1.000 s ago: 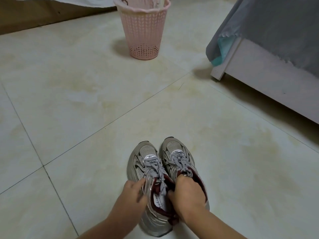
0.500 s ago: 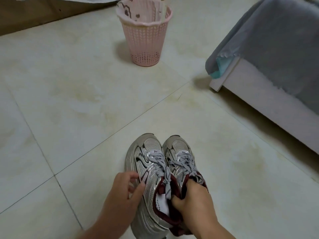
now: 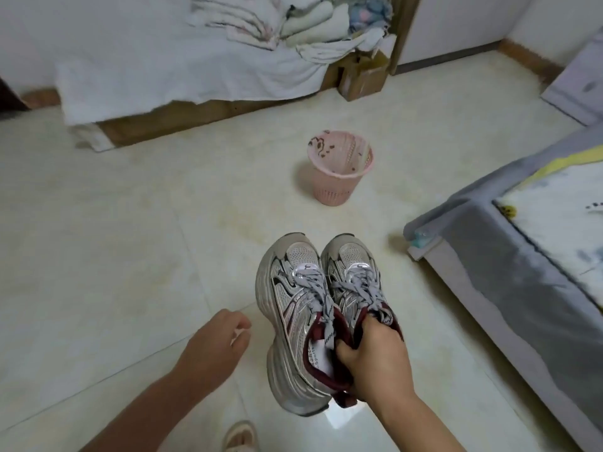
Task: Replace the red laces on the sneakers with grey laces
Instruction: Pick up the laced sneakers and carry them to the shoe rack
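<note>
Right hand [image 3: 375, 357] gripping both sneakers [image 3: 323, 314] at once, fingers hooked into the dark red collars, thumb tucked into the opening of the left shoe. Pair held side by side, touching, toes pointing away, heels toward the camera, apparently lifted clear of the floor [image 3: 130, 256], though hard to be sure from this angle. Grey laces [image 3: 342, 288] already threaded through both shoes, loose ends trailing down by the tongues. White insole label showing inside the left shoe, print too blurred to read.

Left hand [image 3: 215, 350] apart from the shoes, just beside them on the left, holding nothing, fingers loosely curled and relaxed over the tiles.

Beyond the toes, a pink basket [image 3: 339, 168] standing upright on the floor, well apart from the pair. To the right, a bed [image 3: 522, 272] with a grey cover draped over its corner and a pale patterned sheet on top. At the far side, a second bed [image 3: 195, 76] under a rumpled white sheet, folded cloths piled at its end, wooden frame showing below. A cardboard box [image 3: 362, 76] near that pile, against a wooden post. At the bottom edge, a beige sandal [image 3: 241, 438], only partly in view, right under the held shoes. Pale cream tiles, stained yellowish in patches, grout lines running diagonally.
</note>
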Tool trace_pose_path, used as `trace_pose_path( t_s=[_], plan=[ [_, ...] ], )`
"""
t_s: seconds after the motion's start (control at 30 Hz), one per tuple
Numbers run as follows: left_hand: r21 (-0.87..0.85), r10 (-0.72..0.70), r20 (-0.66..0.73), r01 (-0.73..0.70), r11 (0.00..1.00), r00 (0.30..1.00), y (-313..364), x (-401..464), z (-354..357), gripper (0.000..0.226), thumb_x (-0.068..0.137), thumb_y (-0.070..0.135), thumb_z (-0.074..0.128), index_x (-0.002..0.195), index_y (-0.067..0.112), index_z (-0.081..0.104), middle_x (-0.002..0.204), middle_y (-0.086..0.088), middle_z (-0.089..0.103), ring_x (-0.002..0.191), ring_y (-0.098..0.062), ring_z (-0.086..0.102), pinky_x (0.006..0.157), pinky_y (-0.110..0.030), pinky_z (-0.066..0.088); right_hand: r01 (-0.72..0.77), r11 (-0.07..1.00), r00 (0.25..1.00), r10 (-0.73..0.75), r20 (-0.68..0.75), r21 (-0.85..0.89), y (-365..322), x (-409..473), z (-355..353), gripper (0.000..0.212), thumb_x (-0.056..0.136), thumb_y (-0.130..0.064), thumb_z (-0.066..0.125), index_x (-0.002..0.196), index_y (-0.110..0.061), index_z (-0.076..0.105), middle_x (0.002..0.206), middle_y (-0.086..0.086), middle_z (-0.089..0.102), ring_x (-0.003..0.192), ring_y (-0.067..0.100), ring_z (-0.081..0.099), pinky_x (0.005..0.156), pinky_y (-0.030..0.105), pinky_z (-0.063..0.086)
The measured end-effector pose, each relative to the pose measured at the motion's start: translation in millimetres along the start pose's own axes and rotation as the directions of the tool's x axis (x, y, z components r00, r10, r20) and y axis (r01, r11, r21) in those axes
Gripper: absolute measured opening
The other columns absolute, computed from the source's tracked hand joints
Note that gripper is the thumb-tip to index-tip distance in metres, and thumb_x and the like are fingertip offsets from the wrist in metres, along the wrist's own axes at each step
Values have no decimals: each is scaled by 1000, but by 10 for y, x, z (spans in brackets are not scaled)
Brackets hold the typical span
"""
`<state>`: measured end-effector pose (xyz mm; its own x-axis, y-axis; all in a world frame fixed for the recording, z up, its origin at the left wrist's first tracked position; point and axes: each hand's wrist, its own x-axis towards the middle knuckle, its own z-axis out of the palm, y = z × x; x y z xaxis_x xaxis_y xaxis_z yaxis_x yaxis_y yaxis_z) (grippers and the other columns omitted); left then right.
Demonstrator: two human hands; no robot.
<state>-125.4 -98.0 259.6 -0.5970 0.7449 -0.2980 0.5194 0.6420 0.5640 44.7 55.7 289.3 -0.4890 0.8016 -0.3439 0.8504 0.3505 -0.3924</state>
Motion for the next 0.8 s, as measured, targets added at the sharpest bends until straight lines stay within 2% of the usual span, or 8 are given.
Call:
trace_pose_path(
  t_s=[0.2,0.3,0.43,0.57,0.7,0.8],
  plan=[
    [87,-145,-62,150,985,987,6,-695,-1437,16,94,26,44,104,21,56,103,5,55,94,-11,54,79,-22,39,179,984,984,-178,-14,18,-1074,-478,-982,22,74,-31,63,73,-17,46,80,7,64,75,28,58,60,28,43],
    [58,-246,-103,252,966,964,-241,-1055,-2063,13,93,25,46,100,21,56,102,6,57,88,-9,50,79,-23,38,265,964,964,-266,-18,-30,-1652,-659,-1233,22,73,-31,63,70,-17,46,75,6,61,73,28,56,59,27,40],
    [39,-364,-101,369,928,926,-783,-1557,-2676,7,93,23,46,89,24,52,101,4,59,89,-12,53,78,-23,38,376,926,926,-377,-23,-49,-2387,-864,-1279,23,72,-34,63,73,-15,50,75,6,63,75,29,58,58,27,38],
    [-55,-469,-131,466,883,873,-1292,-2017,-3126,8,93,21,48,87,21,53,96,1,61,84,-13,53,72,-23,37,460,887,888,-460,2,-51,-3042,-965,-1222,24,72,-34,64,73,-13,53,75,5,63,73,28,58,57,31,41],
    [-133,-565,-169,550,825,807,-1660,-2303,-3417,9,93,20,49,88,18,57,95,1,62,85,-14,55,74,-24,39,550,835,835,-549,31,-24,-3577,-979,-1095,32,69,-31,67,57,-20,40,56,-4,48,62,22,50,46,23,27],
    [-184,-594,-204,566,804,778,-1815,-2278,-3593,8,93,20,50,93,18,58,96,1,62,87,-14,56,74,-23,39,589,807,808,-587,60,-40,-3966,-874,-977,34,69,-33,69,57,-19,40,58,-1,50,62,23,49,50,27,27]
  ],
)
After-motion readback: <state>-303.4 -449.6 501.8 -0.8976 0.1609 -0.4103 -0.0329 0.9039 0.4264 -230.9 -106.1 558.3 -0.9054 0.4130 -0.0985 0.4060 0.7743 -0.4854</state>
